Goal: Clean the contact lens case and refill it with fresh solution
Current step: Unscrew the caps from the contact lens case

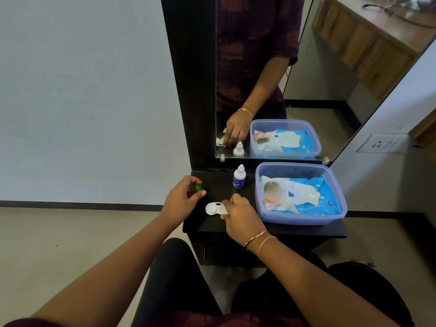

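Note:
A white contact lens case [214,208] lies on the black dresser top [212,225], near its front left. My right hand [240,214] rests on the case's right half and pins it down, hiding that side. The left well is visible. My left hand [182,201] hovers at the top's left edge, fingers closed on a small green object [199,187], probably one of the case's caps. A small white solution bottle [239,176] with a blue label stands upright behind the case, capped.
A clear blue-tinted plastic box [339,204] holding a blue pack of wipes [306,197] fills the right half of the top. A mirror [271,90] in a black frame rises at the back. My knees are below the front edge.

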